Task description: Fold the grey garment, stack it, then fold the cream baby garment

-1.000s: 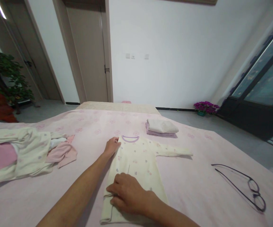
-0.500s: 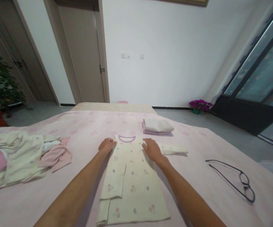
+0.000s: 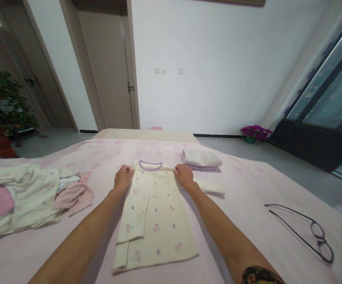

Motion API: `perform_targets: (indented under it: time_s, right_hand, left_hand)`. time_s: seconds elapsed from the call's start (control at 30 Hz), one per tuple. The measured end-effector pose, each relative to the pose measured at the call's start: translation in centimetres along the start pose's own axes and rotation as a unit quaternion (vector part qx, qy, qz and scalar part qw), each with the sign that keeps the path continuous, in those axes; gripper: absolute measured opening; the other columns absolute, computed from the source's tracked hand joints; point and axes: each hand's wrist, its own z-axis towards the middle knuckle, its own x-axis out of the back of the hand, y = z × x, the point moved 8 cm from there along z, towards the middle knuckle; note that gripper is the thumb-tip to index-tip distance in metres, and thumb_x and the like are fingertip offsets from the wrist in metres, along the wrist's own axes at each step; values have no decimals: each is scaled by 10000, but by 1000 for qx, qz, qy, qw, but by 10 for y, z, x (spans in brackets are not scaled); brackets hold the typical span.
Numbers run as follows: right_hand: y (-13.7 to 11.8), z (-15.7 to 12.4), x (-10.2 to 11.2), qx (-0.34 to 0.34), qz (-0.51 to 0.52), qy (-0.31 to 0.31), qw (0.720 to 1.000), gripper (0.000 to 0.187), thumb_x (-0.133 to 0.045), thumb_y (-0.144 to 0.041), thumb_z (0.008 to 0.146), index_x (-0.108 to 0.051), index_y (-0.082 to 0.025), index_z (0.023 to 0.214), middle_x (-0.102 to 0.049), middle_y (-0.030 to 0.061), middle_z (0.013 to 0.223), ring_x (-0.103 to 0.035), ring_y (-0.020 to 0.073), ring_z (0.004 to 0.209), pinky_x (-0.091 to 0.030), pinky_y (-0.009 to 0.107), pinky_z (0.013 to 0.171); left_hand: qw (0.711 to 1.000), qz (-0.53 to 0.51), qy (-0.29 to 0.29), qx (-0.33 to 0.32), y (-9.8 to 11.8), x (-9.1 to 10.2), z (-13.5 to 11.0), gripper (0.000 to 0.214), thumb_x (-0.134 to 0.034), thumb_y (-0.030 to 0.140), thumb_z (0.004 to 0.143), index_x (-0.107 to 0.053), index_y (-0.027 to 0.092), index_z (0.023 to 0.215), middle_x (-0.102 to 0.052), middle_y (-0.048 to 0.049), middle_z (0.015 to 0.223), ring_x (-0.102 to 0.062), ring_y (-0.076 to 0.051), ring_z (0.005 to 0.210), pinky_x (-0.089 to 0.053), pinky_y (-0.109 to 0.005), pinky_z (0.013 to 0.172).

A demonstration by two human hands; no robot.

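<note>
A small cream top (image 3: pixel 156 221) with a purple collar and little prints lies flat on the pink bedspread (image 3: pixel 248 221). Its left sleeve is folded in over the body; the right sleeve sticks out to the right. My left hand (image 3: pixel 123 176) is closed on the top's left shoulder. At the right shoulder, where the sleeve starts, my right hand (image 3: pixel 184 176) grips the cloth. Both arms reach straight out over the bed.
A folded stack of cream and lilac clothes (image 3: pixel 201 159) sits just behind the right sleeve. A heap of unfolded cream and pink clothes (image 3: pixel 25 195) lies at the left. Black-rimmed glasses (image 3: pixel 304 230) rest at the right. Doors, a plant and a glass door stand beyond.
My right hand left the folded left sleeve low on the top and went up to the right shoulder. Both hands closed on the shoulders, and the top has shifted slightly away from me.
</note>
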Motion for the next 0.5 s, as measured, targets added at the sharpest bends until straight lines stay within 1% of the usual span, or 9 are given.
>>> perform_targets:
  time_s: [0.07,0.13,0.2,0.27,0.3,0.37,0.43,0.5]
  right_hand:
    - [-16,-4,3,17,4,16,1000,326,-483,-326,961,-614,-183,1223,-624,118,1251,-512,253,1192,-347,353,1000]
    - [-36,-19,2,63,12,29,997,408,-485,-335,963,-551,-169,1330,-551,132,1376,-433,268,1305,-277,384,1092]
    - [-57,-43,-6,132,20,29,991,483,-459,-379,976,-489,-157,1404,-452,142,1485,-324,292,1404,-192,435,1155]
    - [-70,-71,-19,190,26,6,981,543,-423,-430,987,-432,-159,1457,-370,137,1547,-242,306,1454,-142,473,1179]
    - [-73,-83,-24,208,30,-5,978,562,-403,-448,992,-407,-161,1476,-344,133,1563,-223,302,1465,-132,479,1185]
    - [-71,-101,-32,222,38,-23,974,579,-376,-466,999,-377,-168,1496,-313,126,1579,-216,289,1473,-131,484,1192]
    - [-66,-111,-34,224,44,-33,973,574,-370,-457,1003,-371,-171,1500,-303,123,1583,-231,277,1471,-141,487,1195]
    - [-61,-114,-32,229,52,-35,971,564,-383,-441,1000,-381,-172,1495,-314,121,1578,-251,272,1465,-158,490,1195]
  left_hand:
    - [1000,18,9,-19,1,7,0,354,-482,328,896,-556,140,1187,-659,-169,1190,-642,-269,1067,-476,-358,858]
    - [998,33,3,-56,5,4,-13,436,-505,300,883,-513,130,1284,-563,-199,1358,-549,-293,1247,-434,-400,986]
    - [994,42,-16,-103,11,-6,-38,471,-533,314,876,-513,149,1317,-494,-176,1453,-423,-291,1378,-356,-410,1093]
    - [985,56,-40,-161,17,-20,-71,497,-513,373,901,-516,145,1343,-468,-162,1486,-343,-286,1433,-298,-411,1147]
    - [974,80,-51,-207,22,-27,-90,538,-466,407,927,-493,109,1375,-439,-185,1504,-314,-303,1446,-279,-434,1159]
    - [955,127,-66,-261,25,-37,-122,620,-419,460,947,-447,65,1425,-370,-206,1541,-274,-329,1460,-253,-476,1172]
    - [941,166,-84,-283,22,-41,-144,664,-395,497,956,-410,68,1463,-311,-196,1571,-243,-334,1471,-238,-495,1179]
    - [934,194,-101,-283,18,-40,-155,666,-390,511,958,-398,100,1482,-297,-171,1580,-237,-332,1473,-236,-508,1178]
